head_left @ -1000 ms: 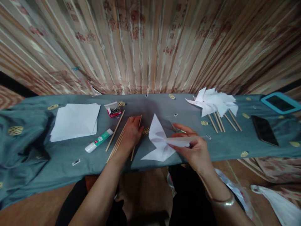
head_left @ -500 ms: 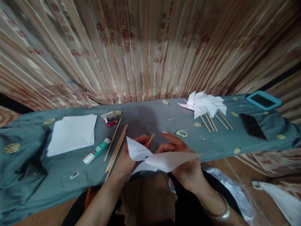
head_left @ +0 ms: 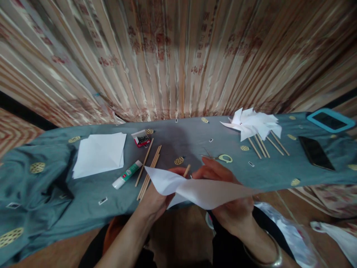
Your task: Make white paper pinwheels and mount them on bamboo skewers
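My left hand (head_left: 157, 199) is closed beneath a white paper pinwheel (head_left: 167, 182), around a wooden stick (head_left: 187, 171) whose tip shows past the paper. Most of that stick is hidden by the pinwheel and the fingers. Close to the tip, my right hand (head_left: 230, 212) has its fingers bent together, with a tiny shiny bit at the fingertips that is too small to name. One long paper blade covers part of this hand. Just beyond its knuckles lie scissors (head_left: 225, 158) with pale green handles.
On the left are stacked white paper sheets (head_left: 100, 154), a glue stick (head_left: 126, 175), several wooden sticks (head_left: 150, 171) and a red box of small metal pieces (head_left: 141, 139). Finished pinwheels (head_left: 253, 123), a phone (head_left: 316, 152) and a blue-framed device (head_left: 330, 120) lie right.
My right hand's fingertips have come in closer to the stick's tip, and its forefinger is less stretched out. The whole view has shifted, so the table things appear farther right.
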Action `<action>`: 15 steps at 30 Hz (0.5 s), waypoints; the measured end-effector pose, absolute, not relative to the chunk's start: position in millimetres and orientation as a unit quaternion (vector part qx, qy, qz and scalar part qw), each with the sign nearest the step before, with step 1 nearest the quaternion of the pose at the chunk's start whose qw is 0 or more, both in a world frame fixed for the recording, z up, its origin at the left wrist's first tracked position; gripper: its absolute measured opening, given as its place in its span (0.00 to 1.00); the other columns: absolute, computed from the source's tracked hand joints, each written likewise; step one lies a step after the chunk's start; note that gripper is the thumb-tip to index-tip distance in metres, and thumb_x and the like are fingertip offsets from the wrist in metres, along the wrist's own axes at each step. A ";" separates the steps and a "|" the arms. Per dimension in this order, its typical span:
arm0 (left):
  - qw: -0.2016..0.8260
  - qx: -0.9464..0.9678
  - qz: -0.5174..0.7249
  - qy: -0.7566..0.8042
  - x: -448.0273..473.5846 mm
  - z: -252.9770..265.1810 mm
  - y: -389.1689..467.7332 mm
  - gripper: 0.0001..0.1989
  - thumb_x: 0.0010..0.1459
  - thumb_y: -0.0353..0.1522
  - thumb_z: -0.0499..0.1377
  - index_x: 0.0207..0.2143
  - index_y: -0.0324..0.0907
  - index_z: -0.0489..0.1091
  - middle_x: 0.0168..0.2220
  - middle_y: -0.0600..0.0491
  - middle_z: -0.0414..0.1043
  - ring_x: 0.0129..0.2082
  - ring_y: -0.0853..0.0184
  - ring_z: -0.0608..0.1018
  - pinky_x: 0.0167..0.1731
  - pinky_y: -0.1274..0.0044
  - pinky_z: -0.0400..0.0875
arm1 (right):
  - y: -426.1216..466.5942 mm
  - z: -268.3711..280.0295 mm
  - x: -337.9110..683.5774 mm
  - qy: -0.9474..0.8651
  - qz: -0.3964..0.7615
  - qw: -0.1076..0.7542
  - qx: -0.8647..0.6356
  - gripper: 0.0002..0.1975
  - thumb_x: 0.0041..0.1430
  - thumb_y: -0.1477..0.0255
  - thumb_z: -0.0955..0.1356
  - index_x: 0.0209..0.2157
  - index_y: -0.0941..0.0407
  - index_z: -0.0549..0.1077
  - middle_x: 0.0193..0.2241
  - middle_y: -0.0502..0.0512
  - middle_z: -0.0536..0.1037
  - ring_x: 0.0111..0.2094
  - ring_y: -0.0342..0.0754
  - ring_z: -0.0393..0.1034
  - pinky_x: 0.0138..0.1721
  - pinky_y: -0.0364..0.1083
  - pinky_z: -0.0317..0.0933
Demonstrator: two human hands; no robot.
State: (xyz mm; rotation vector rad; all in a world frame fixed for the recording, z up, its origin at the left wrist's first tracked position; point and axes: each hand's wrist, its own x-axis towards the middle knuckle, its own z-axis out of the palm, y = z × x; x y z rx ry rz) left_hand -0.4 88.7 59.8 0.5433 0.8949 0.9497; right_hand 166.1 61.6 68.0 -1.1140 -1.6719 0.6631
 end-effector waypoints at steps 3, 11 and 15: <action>0.756 0.247 0.440 0.418 -3.9 62.8 86.5 0.18 0.31 0.36 0.74 0.28 0.38 0.79 0.25 0.52 0.78 0.23 0.72 0.74 0.28 0.81 0.70 | 58.9 72.5 164.5 -0.705 0.245 0.486 -0.454 0.33 0.56 0.71 0.71 0.61 0.42 0.59 0.39 0.49 0.81 0.42 0.53 0.75 0.47 0.54 0.68; 0.765 0.252 0.451 0.383 -4.2 61.3 85.2 0.17 0.30 0.38 0.75 0.24 0.38 0.79 0.22 0.53 0.75 0.24 0.71 0.75 0.27 0.82 0.69 | 61.4 63.5 162.7 -0.660 0.325 0.509 -0.448 0.30 0.56 0.70 0.70 0.60 0.44 0.62 0.39 0.52 0.81 0.44 0.55 0.75 0.42 0.53 0.70; 0.764 0.286 0.442 0.374 -5.9 58.9 84.8 0.16 0.34 0.38 0.74 0.25 0.39 0.79 0.23 0.53 0.75 0.27 0.68 0.76 0.28 0.81 0.69 | 61.1 63.6 162.2 -0.649 0.340 0.520 -0.439 0.30 0.56 0.71 0.70 0.59 0.43 0.63 0.39 0.51 0.81 0.45 0.55 0.75 0.44 0.54 0.69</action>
